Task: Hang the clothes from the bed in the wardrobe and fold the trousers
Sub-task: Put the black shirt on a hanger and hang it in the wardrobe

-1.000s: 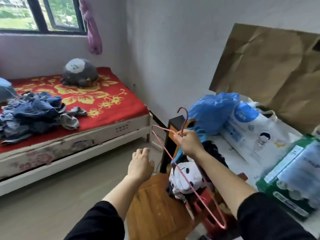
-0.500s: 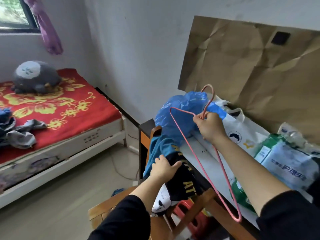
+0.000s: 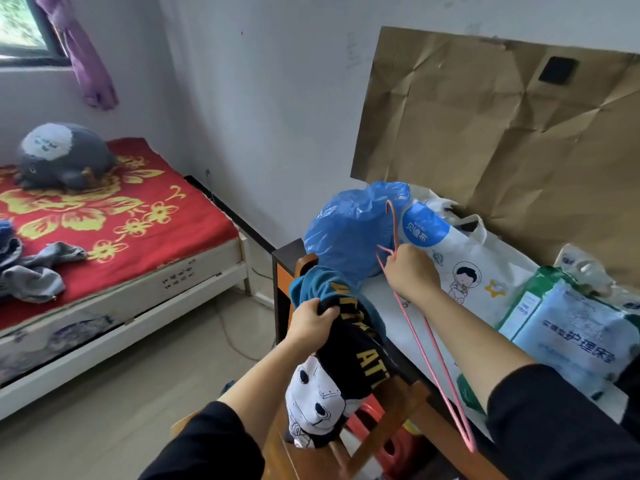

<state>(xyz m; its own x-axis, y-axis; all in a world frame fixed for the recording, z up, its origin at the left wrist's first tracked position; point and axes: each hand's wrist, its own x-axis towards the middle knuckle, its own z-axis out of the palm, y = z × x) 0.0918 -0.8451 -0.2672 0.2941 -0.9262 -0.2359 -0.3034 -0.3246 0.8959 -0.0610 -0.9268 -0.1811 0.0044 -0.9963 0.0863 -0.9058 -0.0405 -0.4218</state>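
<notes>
1. Shirt (image 3: 349, 355), dark with a blue upper part and a white face print, hangs over the chair (image 3: 403, 398) back at 6 o'clock of the view, seemingly parked there to keep it off the floor
2. Left hand (image 3: 311, 322) grips a bunch of the shirt's upper cloth, fingers curled into it, probably to lift it free of the chair
3. Right hand (image 3: 412, 275), at 1 o'clock from the left, holds the pink hanger (image 3: 429, 355) at its neck, fingers closed just under the hook; held so, the frame dangles toward 5 o'clock, ready to slip into the shirt
4. More clothes (image 3: 31, 271) lie on the bed (image 3: 138, 216) at 9 o'clock, well apart, not yet hung
</notes>
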